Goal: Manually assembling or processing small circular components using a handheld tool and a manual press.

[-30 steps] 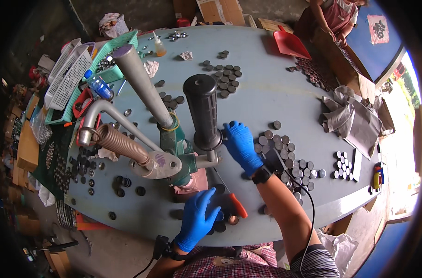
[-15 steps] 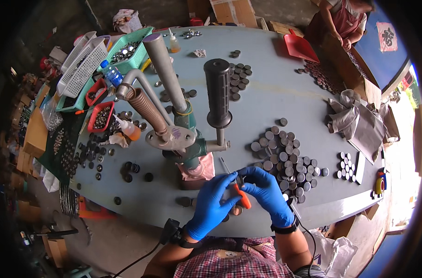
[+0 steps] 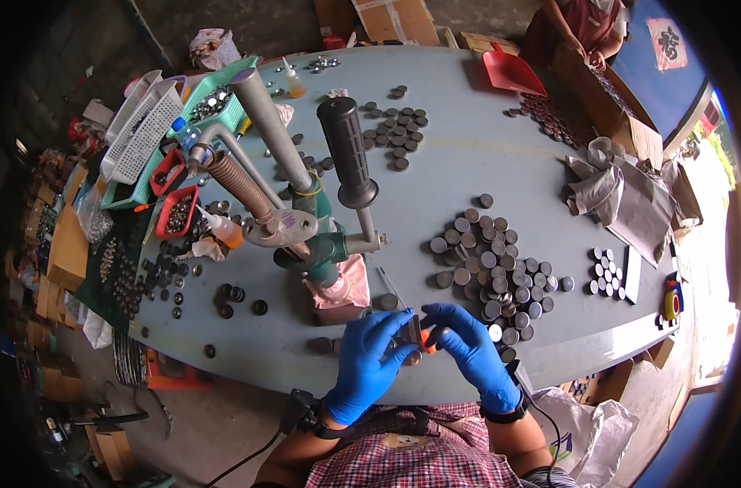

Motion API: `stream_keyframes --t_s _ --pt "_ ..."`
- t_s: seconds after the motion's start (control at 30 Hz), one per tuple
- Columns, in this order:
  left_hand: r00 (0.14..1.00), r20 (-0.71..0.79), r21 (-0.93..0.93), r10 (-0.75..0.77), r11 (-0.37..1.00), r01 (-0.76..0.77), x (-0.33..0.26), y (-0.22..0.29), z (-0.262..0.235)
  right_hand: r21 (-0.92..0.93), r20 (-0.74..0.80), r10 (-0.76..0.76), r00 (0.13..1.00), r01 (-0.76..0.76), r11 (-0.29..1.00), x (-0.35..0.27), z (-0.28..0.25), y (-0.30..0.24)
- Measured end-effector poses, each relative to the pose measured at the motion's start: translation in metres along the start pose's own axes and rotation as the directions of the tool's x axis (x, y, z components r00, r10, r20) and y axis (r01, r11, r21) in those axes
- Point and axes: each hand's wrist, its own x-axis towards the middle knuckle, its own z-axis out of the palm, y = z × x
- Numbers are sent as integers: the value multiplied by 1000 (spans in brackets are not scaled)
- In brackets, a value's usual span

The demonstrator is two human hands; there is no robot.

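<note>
My left hand, in a blue glove, is closed at the fingertips on a small dark round piece, partly covered by the fingers. Beside it, my right hand, gloved alike, has thumb and fingers closed around the orange handle of a screwdriver. A thin shaft points away from the hands toward the table. Both hands are close together above the near table edge. Just beyond them stands a green hand press with a black lever grip. A pink cloth lies at its base.
Many dark round caps lie right of the press, with another group farther back. Baskets and red trays crowd the left. A red dustpan, grey paper and another person's hands are at far right.
My right hand's fingers have shifted from the dark piece onto the orange handle, which has turned and shows less. The view has shifted slightly, moving the table contents leftward.
</note>
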Motion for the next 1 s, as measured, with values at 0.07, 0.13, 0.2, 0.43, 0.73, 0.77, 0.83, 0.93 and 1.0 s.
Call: stream_keyframes --t_s 0.07,0.13,0.2,0.43,0.73,0.77,0.83,0.93,1.0 --pt "997 63 -23 -50 998 51 -5 -13 5 -161 99 -30 995 46 986 12 -1 13" --pt "990 98 -41 -105 993 110 -5 -24 10 -439 222 -26 975 124 890 35 -1 19" --pt "979 114 -52 -169 983 175 -8 -33 12 -638 257 -114 960 257 726 74 0 38" --pt "965 199 -64 -169 981 185 -1 -55 8 -965 213 -364 907 253 64 204 -20 60" --pt "966 210 -154 -150 971 184 2 -51 17 -883 283 -201 938 336 327 136 -53 57" --pt "967 203 -147 -153 972 184 3 -48 18 -753 239 -145 960 278 597 123 -42 44" --pt "960 138 -199 -244 942 268 5 -38 17 -517 166 72 983 25 856 92 -31 32" --pt "980 88 -198 -180 961 194 10 -25 14 29 232 159 960 -170 985 51 -22 15" --pt "998 25 -124 -57 991 59 12 -20 14 -19 248 110 962 -109 994 36 -19 14"
